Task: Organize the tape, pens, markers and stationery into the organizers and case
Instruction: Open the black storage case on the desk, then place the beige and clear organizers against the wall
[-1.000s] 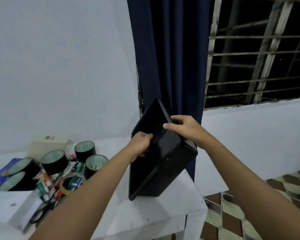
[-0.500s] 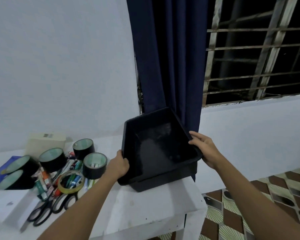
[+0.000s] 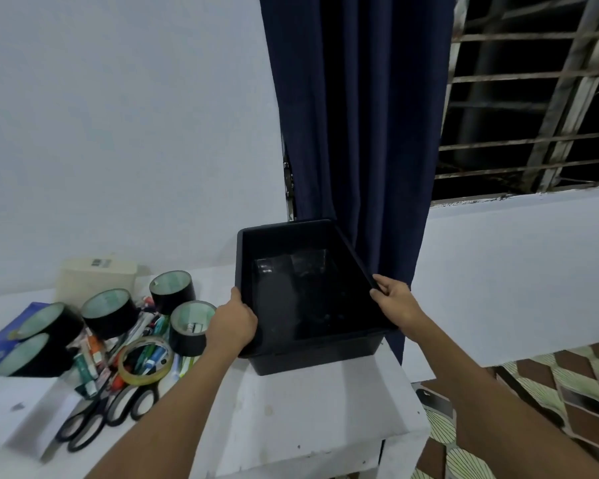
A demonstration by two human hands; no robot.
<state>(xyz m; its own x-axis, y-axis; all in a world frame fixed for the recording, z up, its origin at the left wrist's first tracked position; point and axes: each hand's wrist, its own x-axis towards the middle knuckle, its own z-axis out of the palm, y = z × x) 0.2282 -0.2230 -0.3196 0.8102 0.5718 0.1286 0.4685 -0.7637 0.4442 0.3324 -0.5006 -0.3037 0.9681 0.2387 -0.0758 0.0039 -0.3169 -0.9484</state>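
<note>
Bin: black bin (image 3: 312, 295) stands open side up on the white table (image 3: 312, 413), at the centre of the frame.
Left hand (image 3: 234, 324): fingers curled over the bin's left rim, gripping it.
Right hand (image 3: 393, 300): fingers pinch the right rim.
Tape: black rolls (image 3: 109, 311) and pens (image 3: 146, 357) lie at lower left, beside scissors (image 3: 94, 420).

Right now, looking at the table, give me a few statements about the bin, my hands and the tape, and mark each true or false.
1. Both hands grip the black bin, the left hand and right hand on opposite rims. True.
2. The bin holds rolls of tape. False: it looks empty.
3. The scissors lie on the table left of the bin. True.
4. Every tape roll is black. False: one roll is clear and yellowish.
</note>
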